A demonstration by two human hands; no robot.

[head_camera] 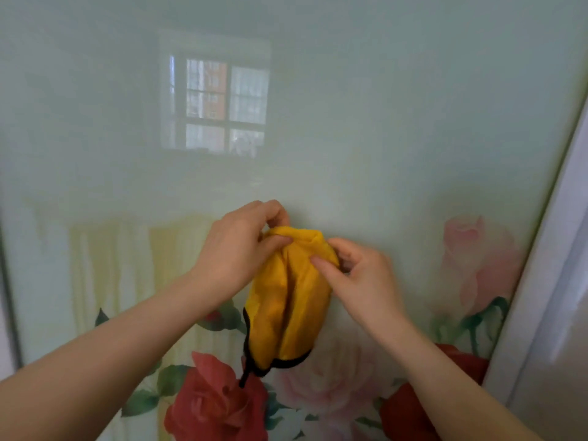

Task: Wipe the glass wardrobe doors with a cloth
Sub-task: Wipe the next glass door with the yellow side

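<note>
Cloth [288,297], yellow, hangs bunched below my fingertips: left hand [237,249] and right hand [359,275] both pinch its top fold. It hangs before the glass door [366,122]; I judge wiping here not yet begun.

Both hands, left hand [237,249] and right hand [362,275], pinch the yellow cloth [286,300] before the rose-printed glass door [381,122].

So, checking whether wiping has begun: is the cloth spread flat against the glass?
No, both hands, left and right, pinch the bunched yellow cloth, which hangs down.
</note>
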